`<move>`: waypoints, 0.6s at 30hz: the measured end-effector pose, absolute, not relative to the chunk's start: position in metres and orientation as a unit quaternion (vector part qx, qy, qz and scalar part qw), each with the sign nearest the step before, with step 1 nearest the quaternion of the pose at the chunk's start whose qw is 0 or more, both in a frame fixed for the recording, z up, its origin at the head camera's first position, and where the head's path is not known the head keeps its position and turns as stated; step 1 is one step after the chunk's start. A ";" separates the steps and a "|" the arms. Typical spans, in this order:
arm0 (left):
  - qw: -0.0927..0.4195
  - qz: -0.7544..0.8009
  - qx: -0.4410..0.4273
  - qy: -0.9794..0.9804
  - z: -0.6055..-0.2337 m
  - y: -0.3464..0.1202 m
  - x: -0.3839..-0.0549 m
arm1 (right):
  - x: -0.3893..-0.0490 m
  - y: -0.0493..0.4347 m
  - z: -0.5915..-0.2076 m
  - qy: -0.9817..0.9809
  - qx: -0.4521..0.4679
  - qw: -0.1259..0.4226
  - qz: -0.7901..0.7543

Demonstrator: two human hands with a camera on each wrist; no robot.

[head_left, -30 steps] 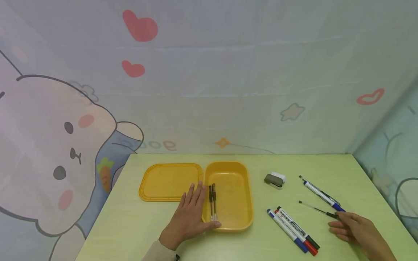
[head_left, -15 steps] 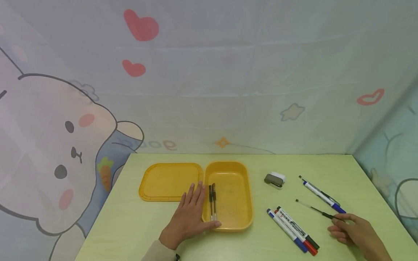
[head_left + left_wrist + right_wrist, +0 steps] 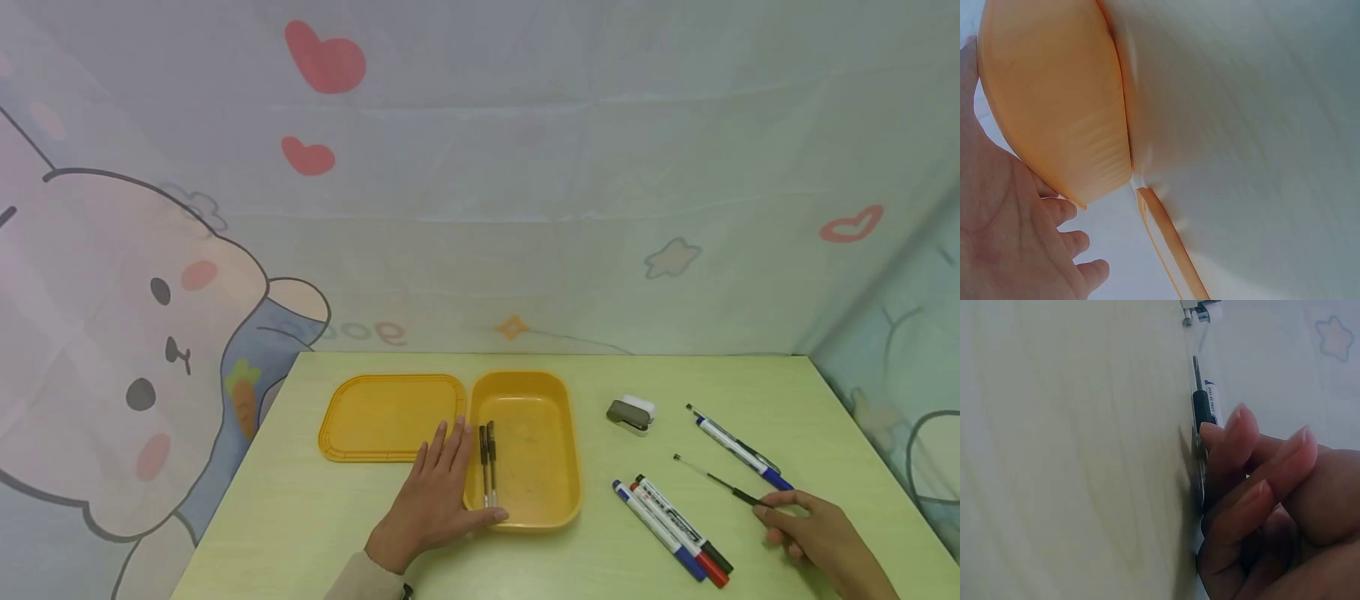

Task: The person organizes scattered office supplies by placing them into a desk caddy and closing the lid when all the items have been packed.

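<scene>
My left hand (image 3: 431, 504) rests on the near left rim of a yellow box (image 3: 536, 467), fingers straight and thumb across the front corner. Two slim pens (image 3: 488, 467) with dark caps lie inside along the box's left wall. In the left wrist view the box's outer wall (image 3: 1060, 94) rises beside the palm. At the right, my right hand (image 3: 813, 525) pinches a slim clear pen (image 3: 733, 490) by its dark end, the tip pointing up and left. The right wrist view shows the dark grip (image 3: 1199, 409) at the fingertips, close to the tabletop.
A yellow lid (image 3: 393, 417) lies left of the box. Several markers (image 3: 675, 529) lie together in front of my right hand. A grey stapler (image 3: 632, 414) stands behind them. A blue marker (image 3: 742, 450) with a pen beside it lies at the right.
My right hand has drawn the pen slightly to the left and shifted its pinch along it. The left hand and the box have not moved.
</scene>
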State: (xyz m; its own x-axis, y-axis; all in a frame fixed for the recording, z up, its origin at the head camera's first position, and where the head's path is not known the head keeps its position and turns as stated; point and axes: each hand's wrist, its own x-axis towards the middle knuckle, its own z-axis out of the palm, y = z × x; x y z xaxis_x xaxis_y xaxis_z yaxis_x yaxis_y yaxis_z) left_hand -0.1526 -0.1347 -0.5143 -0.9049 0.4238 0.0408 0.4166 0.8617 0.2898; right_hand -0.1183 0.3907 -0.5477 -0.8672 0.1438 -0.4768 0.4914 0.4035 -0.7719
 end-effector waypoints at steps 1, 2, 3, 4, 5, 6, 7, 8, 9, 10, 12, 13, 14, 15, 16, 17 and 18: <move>0.013 0.146 0.217 0.965 -0.514 -0.135 -0.153 | -0.118 0.390 -0.548 0.822 0.195 0.171 -0.507; 0.013 0.147 0.217 0.965 -0.515 -0.135 -0.153 | -0.118 0.390 -0.548 0.823 0.193 0.173 -0.505; 0.014 0.147 0.216 0.965 -0.515 -0.135 -0.153 | -0.118 0.390 -0.548 0.827 0.188 0.175 -0.500; 0.014 0.146 0.216 0.965 -0.515 -0.135 -0.153 | -0.118 0.390 -0.548 0.830 0.185 0.175 -0.496; 0.016 0.147 0.215 0.965 -0.515 -0.135 -0.153 | -0.118 0.390 -0.548 0.834 0.181 0.175 -0.490; 0.017 0.148 0.214 0.965 -0.516 -0.135 -0.153 | -0.118 0.390 -0.548 0.839 0.177 0.174 -0.484; 0.018 0.149 0.214 0.965 -0.516 -0.135 -0.153 | -0.118 0.389 -0.547 0.843 0.175 0.172 -0.478; 0.018 0.151 0.214 0.965 -0.516 -0.135 -0.153 | -0.118 0.389 -0.547 0.847 0.174 0.171 -0.473; 0.019 0.150 0.214 0.965 -0.516 -0.135 -0.153 | -0.118 0.388 -0.546 0.852 0.171 0.166 -0.466; 0.019 0.150 0.214 0.965 -0.516 -0.135 -0.153 | -0.117 0.388 -0.545 0.856 0.169 0.162 -0.462; 0.020 0.149 0.213 0.965 -0.515 -0.135 -0.153 | -0.117 0.387 -0.542 0.863 0.165 0.153 -0.452; 0.020 0.149 0.213 0.965 -0.515 -0.135 -0.153 | -0.117 0.387 -0.541 0.866 0.163 0.148 -0.449; 0.020 0.150 0.213 0.965 -0.515 -0.136 -0.153 | -0.117 0.387 -0.540 0.872 0.157 0.142 -0.441; 0.020 0.148 0.213 0.966 -0.515 -0.136 -0.153 | -0.117 0.387 -0.539 0.878 0.152 0.137 -0.433; 0.020 0.148 0.213 0.966 -0.515 -0.136 -0.154 | -0.117 0.388 -0.538 0.880 0.151 0.135 -0.430; 0.020 0.149 0.213 0.965 -0.515 -0.136 -0.154 | -0.117 0.388 -0.537 0.883 0.149 0.133 -0.424; 0.019 0.148 0.213 0.965 -0.516 -0.136 -0.154 | -0.117 0.388 -0.537 0.885 0.150 0.132 -0.421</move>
State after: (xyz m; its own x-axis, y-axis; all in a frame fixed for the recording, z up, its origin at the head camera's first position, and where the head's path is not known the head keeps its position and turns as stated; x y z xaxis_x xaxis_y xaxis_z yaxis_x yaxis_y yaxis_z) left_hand -0.1537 -0.1359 -0.5156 -0.9081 0.4179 0.0259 0.4065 0.8651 0.2939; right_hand -0.1170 0.3883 -0.5366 -0.9202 0.1531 -0.3603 0.3763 0.6000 -0.7060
